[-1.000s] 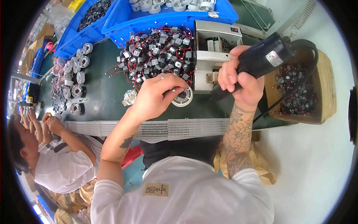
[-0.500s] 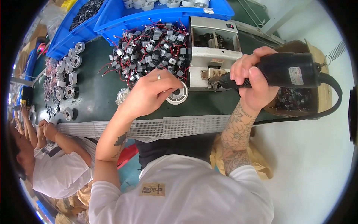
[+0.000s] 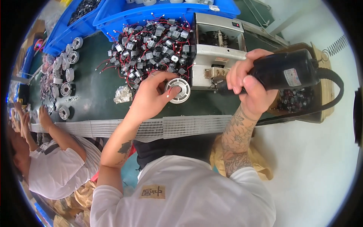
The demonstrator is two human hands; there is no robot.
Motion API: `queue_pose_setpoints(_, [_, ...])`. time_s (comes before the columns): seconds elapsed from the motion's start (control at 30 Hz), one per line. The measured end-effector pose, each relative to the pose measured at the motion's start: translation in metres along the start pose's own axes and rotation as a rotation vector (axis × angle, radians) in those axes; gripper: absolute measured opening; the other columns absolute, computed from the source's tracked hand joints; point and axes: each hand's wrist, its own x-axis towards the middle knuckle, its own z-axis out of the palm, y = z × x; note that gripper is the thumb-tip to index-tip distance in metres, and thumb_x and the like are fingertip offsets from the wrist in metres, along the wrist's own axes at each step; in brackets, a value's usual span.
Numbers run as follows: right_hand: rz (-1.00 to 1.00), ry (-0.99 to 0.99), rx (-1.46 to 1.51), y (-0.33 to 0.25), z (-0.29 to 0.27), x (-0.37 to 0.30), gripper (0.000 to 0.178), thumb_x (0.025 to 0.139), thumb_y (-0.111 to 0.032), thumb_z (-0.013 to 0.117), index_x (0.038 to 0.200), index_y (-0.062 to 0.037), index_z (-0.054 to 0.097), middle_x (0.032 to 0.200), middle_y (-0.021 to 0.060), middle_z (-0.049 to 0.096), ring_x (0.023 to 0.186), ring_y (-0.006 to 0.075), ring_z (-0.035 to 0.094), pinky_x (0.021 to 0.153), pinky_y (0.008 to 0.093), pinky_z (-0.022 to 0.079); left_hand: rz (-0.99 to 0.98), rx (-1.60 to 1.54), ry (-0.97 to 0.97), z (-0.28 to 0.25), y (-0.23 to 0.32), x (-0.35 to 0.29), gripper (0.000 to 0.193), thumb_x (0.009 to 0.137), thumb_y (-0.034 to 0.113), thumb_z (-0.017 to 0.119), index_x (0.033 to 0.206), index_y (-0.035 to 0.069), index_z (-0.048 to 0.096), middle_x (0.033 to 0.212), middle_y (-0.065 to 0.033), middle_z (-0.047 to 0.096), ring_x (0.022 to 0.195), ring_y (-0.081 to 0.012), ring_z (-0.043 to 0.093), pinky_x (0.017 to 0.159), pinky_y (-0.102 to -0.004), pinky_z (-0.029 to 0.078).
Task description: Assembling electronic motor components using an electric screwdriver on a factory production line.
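My left hand (image 3: 151,97) grips a round white plastic housing (image 3: 184,97) by its left side, fingers around the far rim and thumb toward its middle. A short red wire with a white plug shows by the thumb. In my closed right hand (image 3: 252,85) is a black electric screwdriver (image 3: 280,72), lying nearly level with its tip pointing left. That tip is in front of the pickup point of a metal screw feeder (image 3: 210,60); whether it touches cannot be made out. Beyond my left hand lies a heap of small motors (image 3: 151,49) with red and black wires.
Blue bins (image 3: 109,20) line the far side. More white housings (image 3: 70,75) stand at the left, near a co-worker's arm (image 3: 62,134). Crumpled foil (image 3: 123,94) lies beside my left hand. A cardboard box (image 3: 321,102) holds small parts at right; the screwdriver's cable (image 3: 336,81) loops above it.
My left hand has shifted off the top of the housing to its left side, uncovering more of it. The screwdriver has moved slightly left and its tip lower. The co-worker's hands have moved.
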Motion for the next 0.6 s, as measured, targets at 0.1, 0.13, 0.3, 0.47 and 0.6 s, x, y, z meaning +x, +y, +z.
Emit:
queue_pose_setpoints(0.1, [0.095,-0.083,0.094,-0.005,0.009,-0.002,0.045,0.071,0.005,0.066,0.112,0.0097,0.048,0.066,0.0106,0.057,0.053,0.0144,0.053,0.049,0.0269,0.045,-0.265,-0.611,-0.063,0.011,-0.007,0.0,0.03,0.083,0.005,0.067,0.112,-0.001,0.061,0.098,-0.0079,0.066,0.087,-0.0132,0.063,0.077,-0.0273,0.05])
queue_pose_setpoints(0.13, [0.049,-0.151,0.043,-0.005,0.013,-0.001,0.047,0.078,-0.007,0.065,0.118,0.0065,0.044,0.065,0.0075,0.052,0.051,0.0144,0.05,0.047,0.0287,0.043,-0.286,-0.647,-0.066,0.012,-0.008,0.001,0.031,0.084,0.004,0.066,0.114,-0.002,0.059,0.098,-0.0077,0.067,0.087,-0.0117,0.063,0.077,-0.026,0.05])
queue_pose_setpoints(0.3, [0.007,-0.254,0.018,0.0,0.038,0.01,0.056,0.087,-0.024,0.063,0.129,0.002,0.038,0.071,0.0043,0.049,0.053,0.0151,0.049,0.05,0.0323,0.042,-0.224,-0.676,-0.029,0.019,-0.016,0.002,0.032,0.084,0.004,0.066,0.115,-0.004,0.06,0.095,-0.0073,0.067,0.085,-0.0097,0.06,0.075,-0.0251,0.049])
queue_pose_setpoints(0.47, [-0.019,-0.328,-0.095,0.02,0.043,0.017,0.052,0.089,-0.022,0.061,0.129,0.0005,0.037,0.072,0.0043,0.049,0.054,0.0153,0.049,0.051,0.0328,0.043,-0.178,-0.63,0.013,0.022,-0.018,0.001,0.032,0.084,0.008,0.067,0.114,-0.002,0.062,0.083,-0.0009,0.06,0.072,-0.0058,0.05,0.064,-0.0227,0.042])
queue_pose_setpoints(0.6, [0.058,-0.327,-0.046,0.026,0.05,0.017,0.049,0.088,-0.02,0.061,0.127,0.0003,0.039,0.07,0.0045,0.048,0.053,0.0153,0.048,0.051,0.0328,0.043,-0.188,-0.617,0.028,0.024,-0.023,-0.001,0.031,0.083,0.01,0.069,0.112,-0.001,0.063,0.077,0.0014,0.055,0.067,-0.0054,0.044,0.058,-0.0224,0.038])
